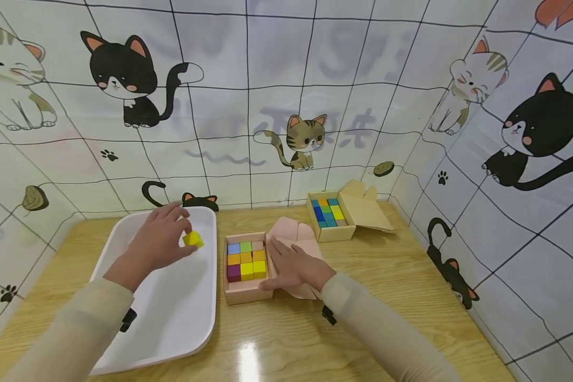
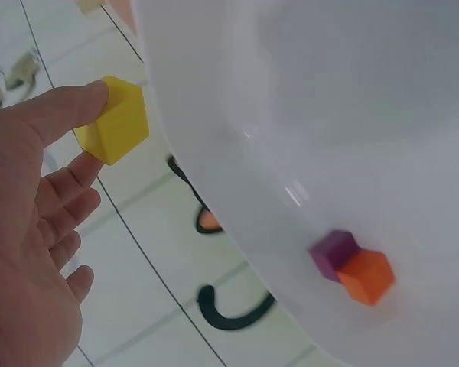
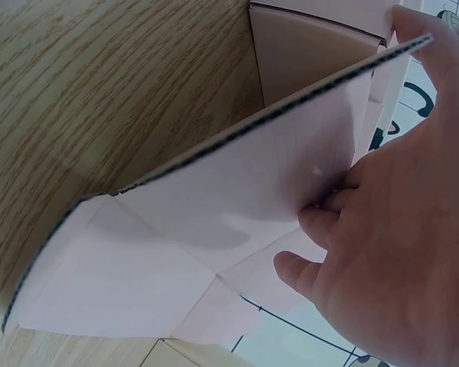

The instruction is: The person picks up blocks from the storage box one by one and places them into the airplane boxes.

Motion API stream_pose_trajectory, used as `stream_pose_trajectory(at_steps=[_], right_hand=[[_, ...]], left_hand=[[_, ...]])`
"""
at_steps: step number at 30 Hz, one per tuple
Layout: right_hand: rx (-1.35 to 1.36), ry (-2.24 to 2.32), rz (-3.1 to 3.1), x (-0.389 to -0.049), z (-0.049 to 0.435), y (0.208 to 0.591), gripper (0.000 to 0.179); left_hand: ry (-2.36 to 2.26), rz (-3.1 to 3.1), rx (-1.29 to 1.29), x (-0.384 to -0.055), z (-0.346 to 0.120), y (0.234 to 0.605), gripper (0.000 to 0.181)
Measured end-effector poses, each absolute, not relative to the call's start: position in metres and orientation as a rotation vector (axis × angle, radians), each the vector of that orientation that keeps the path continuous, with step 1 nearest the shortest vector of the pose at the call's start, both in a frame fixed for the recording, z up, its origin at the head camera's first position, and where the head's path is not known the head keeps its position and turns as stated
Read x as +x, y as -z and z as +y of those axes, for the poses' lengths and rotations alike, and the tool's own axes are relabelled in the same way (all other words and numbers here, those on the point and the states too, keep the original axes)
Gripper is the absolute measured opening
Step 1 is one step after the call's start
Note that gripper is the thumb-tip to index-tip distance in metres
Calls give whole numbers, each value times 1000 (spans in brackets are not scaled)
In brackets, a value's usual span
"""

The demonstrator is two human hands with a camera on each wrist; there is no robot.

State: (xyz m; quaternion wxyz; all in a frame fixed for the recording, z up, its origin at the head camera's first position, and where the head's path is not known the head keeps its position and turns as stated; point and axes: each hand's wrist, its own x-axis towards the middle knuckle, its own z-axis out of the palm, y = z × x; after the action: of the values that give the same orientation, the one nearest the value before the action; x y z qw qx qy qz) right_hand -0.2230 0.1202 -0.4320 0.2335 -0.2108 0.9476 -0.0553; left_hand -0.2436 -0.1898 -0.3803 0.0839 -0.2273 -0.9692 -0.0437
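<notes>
My left hand pinches a yellow cube between thumb and fingers, over the far right part of the white tray. The same yellow cube shows at the fingertips in the left wrist view. A purple cube and an orange cube lie together inside the tray, hidden behind the hand in the head view. My right hand rests on the lid of the pink box, thumb at the box's edge. Rows of coloured cubes sit in that box.
Behind and to the right stands a tan box of blue, green, yellow and orange cubes, its lid folded open to the right. Cat-printed sheets wall in the wooden table at the back and sides.
</notes>
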Motion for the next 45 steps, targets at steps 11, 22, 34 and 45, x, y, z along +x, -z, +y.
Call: stream_pose_trajectory(at_steps=[11,22,34,45], right_hand=[[-577,148,2597,-223,120,431,110],[-619,125,2601,-225,123,434,109],[-636,119,2604,-225,122,434,111],[-624,137,2607,-225,123,434,111]], left_hand=[[102,-2874,-935,-227,-127,384,33],[15,-3038,-1094,-218,-104,408,33],[4,-3149,-1055,-226,-96,425,24],[-142,-3181,-993,-229,-88,430,27]])
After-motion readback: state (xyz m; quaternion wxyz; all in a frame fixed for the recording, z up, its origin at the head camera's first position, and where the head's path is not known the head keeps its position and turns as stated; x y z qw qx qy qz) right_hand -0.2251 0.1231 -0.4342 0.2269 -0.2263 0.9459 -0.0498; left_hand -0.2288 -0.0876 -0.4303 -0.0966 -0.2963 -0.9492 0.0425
